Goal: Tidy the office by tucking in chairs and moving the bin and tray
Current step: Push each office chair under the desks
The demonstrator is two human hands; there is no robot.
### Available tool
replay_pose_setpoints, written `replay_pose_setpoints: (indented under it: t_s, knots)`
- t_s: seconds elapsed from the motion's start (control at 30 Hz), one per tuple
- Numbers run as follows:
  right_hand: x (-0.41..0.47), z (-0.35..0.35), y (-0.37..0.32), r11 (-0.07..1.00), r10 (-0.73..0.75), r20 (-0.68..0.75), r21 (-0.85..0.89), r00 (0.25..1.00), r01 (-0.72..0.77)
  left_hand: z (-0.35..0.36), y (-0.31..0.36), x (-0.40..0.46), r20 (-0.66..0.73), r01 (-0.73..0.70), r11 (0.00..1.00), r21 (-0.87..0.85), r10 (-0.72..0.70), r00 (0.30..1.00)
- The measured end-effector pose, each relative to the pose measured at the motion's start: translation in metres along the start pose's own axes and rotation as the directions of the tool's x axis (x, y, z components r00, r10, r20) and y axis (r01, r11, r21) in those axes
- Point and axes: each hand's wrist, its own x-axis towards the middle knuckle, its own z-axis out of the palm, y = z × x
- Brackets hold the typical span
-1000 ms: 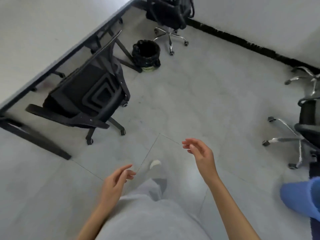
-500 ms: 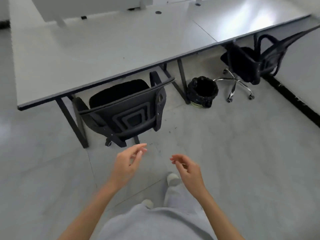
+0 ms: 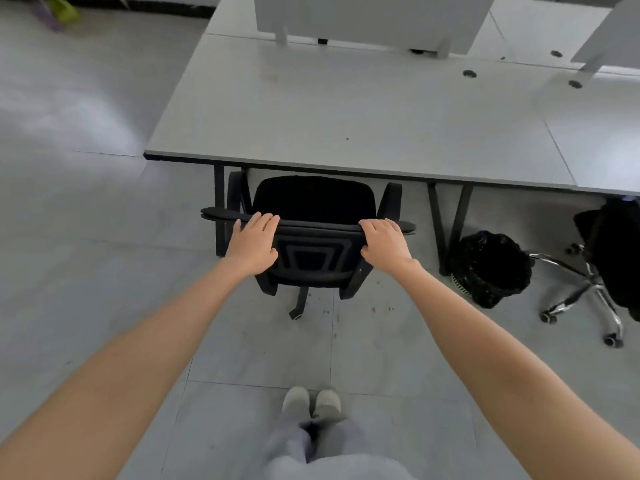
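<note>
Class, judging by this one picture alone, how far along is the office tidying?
Done: nothing clearly. In hand: left hand and right hand grip the black mesh office chair, its seat partly under the grey desk. Left: the black-lined waste bin, the chrome-based chair; no tray visible.

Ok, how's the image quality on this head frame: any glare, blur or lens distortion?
Head view: wide-angle bending, the desk edge bows and the forearms balloon toward the bottom corners; a soft bright patch of glare on the floor at left; the far corners are smeared, while the chair and both hands, left hand and right hand, are reasonably sharp; shadows are soft, and the bin shows little detail.
</note>
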Motion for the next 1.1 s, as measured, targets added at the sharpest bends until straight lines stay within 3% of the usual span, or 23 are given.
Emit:
replay_pose_setpoints:
  t_s: [0.13, 0.2, 0.3, 0.6, 0.8, 1.1]
  knots:
    - [-0.003, 0.013, 0.002, 0.999, 0.006, -0.134, 0.038, 0.991, -0.001, 0.005, 0.011, 0.007, -0.174, 0.011, 0.995, 0.102, 0.007, 0.985]
    - [-0.005, 0.015, 0.003, 1.0, 0.003, -0.151, 0.023, 0.988, 0.0, 0.001, 0.016, 0.013, -0.187, 0.005, 0.99, 0.142, 0.022, 0.982]
    - [0.009, 0.005, 0.003, 0.999, -0.01, -0.1, -0.053, 0.995, 0.005, -0.01, 0.017, 0.027, -0.154, -0.033, 0.981, 0.19, 0.063, 0.986]
    - [0.013, 0.013, 0.024, 0.994, 0.043, 0.064, -0.101, 0.997, -0.037, 0.005, 0.018, 0.04, -0.229, -0.248, 0.948, 0.201, 0.291, 0.929]
    - [-0.04, 0.03, 0.023, 0.991, 0.135, 0.02, 0.0, 0.991, -0.135, 0.032, 0.022, 0.018, -0.342, -0.312, 0.933, 0.179, 0.356, 0.869]
    - [-0.072, 0.036, -0.011, 0.954, 0.298, -0.213, 0.046, 0.93, -0.295, 0.015, 0.017, 0.047, -0.103, -0.354, 0.935, 0.015, 0.354, 0.93]
